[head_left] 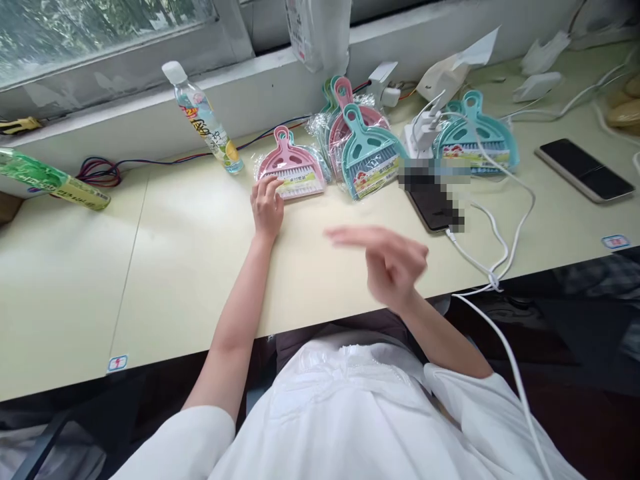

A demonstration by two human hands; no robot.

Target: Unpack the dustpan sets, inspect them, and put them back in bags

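Note:
My left hand rests on the table with its slightly bent, parted fingers touching the lower left edge of a pink dustpan-and-brush set in clear wrapping. Over the table, my right hand hangs in the air, blurred by motion. Its forefinger points left while the other fingers curl in, and nothing shows in it. Just right of the pink set lean more wrapped sets, a turquoise dustpan set in front and a pink dustpan behind it. Another turquoise dustpan set lies farther right.
A phone with a white charging cable lies right of my right hand, near a plug adapter. A second phone is at the far right. A clear drink bottle and a green bottle stand at left.

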